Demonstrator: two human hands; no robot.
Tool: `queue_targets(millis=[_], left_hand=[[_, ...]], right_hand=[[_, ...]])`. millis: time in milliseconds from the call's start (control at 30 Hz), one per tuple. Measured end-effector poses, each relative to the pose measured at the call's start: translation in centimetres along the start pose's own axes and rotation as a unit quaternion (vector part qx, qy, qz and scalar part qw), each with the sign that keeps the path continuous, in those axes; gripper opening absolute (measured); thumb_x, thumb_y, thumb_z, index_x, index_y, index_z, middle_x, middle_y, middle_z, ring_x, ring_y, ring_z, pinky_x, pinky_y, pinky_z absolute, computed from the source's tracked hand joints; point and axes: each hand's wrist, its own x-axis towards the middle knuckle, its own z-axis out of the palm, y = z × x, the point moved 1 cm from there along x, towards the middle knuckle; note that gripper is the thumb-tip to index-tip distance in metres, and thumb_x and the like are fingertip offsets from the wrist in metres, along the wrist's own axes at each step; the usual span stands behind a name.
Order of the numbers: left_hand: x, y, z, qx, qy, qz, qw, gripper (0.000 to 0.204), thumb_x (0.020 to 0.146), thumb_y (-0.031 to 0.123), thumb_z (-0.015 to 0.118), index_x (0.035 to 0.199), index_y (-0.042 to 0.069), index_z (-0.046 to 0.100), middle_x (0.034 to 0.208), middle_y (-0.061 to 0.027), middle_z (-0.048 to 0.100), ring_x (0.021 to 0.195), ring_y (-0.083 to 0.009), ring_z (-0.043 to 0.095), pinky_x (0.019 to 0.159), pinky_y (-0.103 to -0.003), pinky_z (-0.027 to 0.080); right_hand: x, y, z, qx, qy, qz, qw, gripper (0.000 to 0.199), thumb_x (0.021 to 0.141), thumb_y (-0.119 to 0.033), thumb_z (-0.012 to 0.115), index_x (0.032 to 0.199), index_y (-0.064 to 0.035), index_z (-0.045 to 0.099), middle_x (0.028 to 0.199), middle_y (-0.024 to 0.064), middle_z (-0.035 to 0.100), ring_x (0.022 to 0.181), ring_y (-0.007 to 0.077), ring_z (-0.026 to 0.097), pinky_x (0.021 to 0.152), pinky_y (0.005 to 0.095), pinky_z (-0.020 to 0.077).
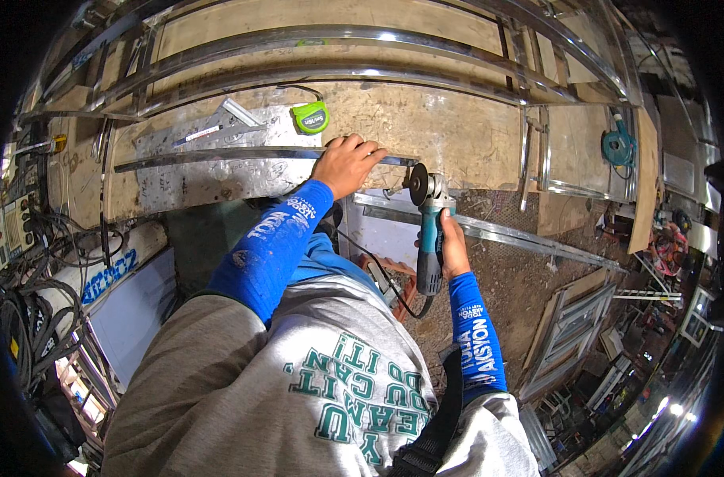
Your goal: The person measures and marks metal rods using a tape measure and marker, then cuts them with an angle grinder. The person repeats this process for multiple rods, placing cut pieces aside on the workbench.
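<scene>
A long, shiny metal bar (219, 155) lies along the near part of the wooden workbench (449, 119). My left hand (348, 164) is closed over the bar close to its right end, fingers curled across its far side. In my right hand (454, 248) is a teal and black angle grinder (430, 246), held upright by its body. Its dark disc (418, 184) stands beside the bar's right end; whether they touch I cannot tell. Beyond my left hand sits a lime-green tape measure (311, 117). Left of it are a pen-like marker (197, 136) and a metal angle piece (241, 113).
A welded frame of shiny tubes (330, 33) spans the bench's far side. Another teal power tool (618, 147) rests at the right. The grinder's black cord (382, 274) hangs by my body. Metal lengths (529, 238) stretch below the bench. Coiled cables (40, 318) hang at the left.
</scene>
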Motion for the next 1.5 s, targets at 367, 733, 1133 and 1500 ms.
queue_targets(millis=[367, 733, 1133, 1500], left_hand=[[0.0, 0.1, -0.2, -0.003, 0.002, 0.001, 1.000, 0.041, 0.092, 0.019, 0.073, 0.133, 0.021, 0.072, 0.118, 0.0041, 0.067, 0.109, -0.0198, 0.060, 0.093, -0.037, 0.049], [0.0, 0.0, 0.1, -0.003, -0.001, 0.003, 1.000, 0.040, 0.093, 0.020, 0.072, 0.133, 0.021, 0.073, 0.117, 0.0036, 0.066, 0.109, -0.0200, 0.059, 0.092, -0.037, 0.049], [0.1, 0.1, -0.3, 0.000, -0.015, -0.004, 1.000, 0.041, 0.092, 0.021, 0.072, 0.133, 0.020, 0.073, 0.118, 0.0041, 0.068, 0.111, -0.0203, 0.059, 0.092, -0.038, 0.049], [-0.1, 0.1, 0.4, 0.008, -0.014, -0.007, 1.000, 0.041, 0.088, 0.020, 0.068, 0.129, 0.021, 0.073, 0.120, 0.0055, 0.068, 0.111, -0.0206, 0.060, 0.092, -0.040, 0.048]], right_hand=[[0.2, 0.3, -0.3, 0.002, 0.001, -0.004, 1.000, 0.061, 0.107, -0.062, 0.057, 0.117, -0.0020, 0.063, 0.085, 0.0102, 0.069, 0.069, 0.0230, 0.073, 0.062, 0.0365, 0.0611], [0.1, 0.0, -0.1, -0.001, -0.003, 0.002, 1.000, 0.060, 0.108, -0.061, 0.056, 0.115, -0.0017, 0.063, 0.086, 0.0101, 0.068, 0.070, 0.0226, 0.073, 0.064, 0.0370, 0.0620], [0.1, -0.3, 0.0, -0.011, 0.006, -0.002, 1.000, 0.059, 0.109, -0.060, 0.054, 0.116, -0.0014, 0.063, 0.087, 0.0102, 0.069, 0.070, 0.0225, 0.073, 0.065, 0.0372, 0.0618], [2.2, 2.3, -1.4, -0.033, 0.053, -0.077, 0.995, 0.060, 0.112, -0.051, 0.055, 0.137, 0.0012, 0.067, 0.127, 0.0070, 0.072, 0.110, 0.0151, 0.067, 0.097, 0.0323, 0.0534]])
